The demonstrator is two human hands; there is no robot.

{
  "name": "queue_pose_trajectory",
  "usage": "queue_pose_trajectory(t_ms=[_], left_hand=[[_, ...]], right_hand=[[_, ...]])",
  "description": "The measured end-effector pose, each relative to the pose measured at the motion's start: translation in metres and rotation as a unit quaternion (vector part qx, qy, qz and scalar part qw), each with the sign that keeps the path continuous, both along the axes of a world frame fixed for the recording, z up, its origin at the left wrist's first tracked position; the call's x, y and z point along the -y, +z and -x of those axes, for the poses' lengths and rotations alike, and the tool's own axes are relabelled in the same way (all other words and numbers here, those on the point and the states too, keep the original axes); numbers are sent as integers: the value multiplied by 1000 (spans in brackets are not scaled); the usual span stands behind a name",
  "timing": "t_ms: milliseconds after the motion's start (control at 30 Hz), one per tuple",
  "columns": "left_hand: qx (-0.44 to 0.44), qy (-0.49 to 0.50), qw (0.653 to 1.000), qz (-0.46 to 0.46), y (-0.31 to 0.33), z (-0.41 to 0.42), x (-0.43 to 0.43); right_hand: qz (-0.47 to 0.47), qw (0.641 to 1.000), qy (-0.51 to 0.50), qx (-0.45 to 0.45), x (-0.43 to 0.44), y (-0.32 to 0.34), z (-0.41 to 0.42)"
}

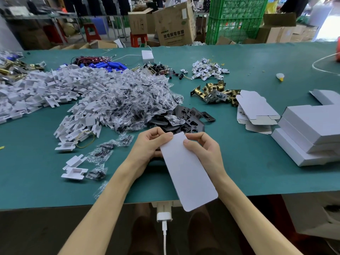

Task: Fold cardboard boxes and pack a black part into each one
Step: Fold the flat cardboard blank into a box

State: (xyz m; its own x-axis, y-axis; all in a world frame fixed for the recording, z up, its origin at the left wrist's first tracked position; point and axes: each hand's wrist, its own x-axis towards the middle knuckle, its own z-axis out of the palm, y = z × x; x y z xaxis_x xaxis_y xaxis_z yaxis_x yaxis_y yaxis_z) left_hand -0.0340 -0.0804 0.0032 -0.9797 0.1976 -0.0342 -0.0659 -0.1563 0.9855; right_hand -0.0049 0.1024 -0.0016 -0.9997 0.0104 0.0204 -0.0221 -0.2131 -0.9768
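Flat white cardboard box held above table edge; black parts piled beyond

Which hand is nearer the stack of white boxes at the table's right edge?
Right. The right hand holds the flat white box at its top right corner, the side toward the stack; the left hand holds the box's top left corner, farther from it.

Factory packing bench, stacked cartons.

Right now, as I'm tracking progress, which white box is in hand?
The flat white box held at its far end by the left hand and right hand; the loose blanks and stacked boxes lie untouched to the right.
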Motion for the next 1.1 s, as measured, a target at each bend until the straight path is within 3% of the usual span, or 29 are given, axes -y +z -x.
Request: queue_pose_trajectory(t_ms=[1100], left_hand=[[-5, 5, 999, 36, 2, -1, -1]], right_hand=[[-24, 999, -6, -27, 1, -3, 1]])
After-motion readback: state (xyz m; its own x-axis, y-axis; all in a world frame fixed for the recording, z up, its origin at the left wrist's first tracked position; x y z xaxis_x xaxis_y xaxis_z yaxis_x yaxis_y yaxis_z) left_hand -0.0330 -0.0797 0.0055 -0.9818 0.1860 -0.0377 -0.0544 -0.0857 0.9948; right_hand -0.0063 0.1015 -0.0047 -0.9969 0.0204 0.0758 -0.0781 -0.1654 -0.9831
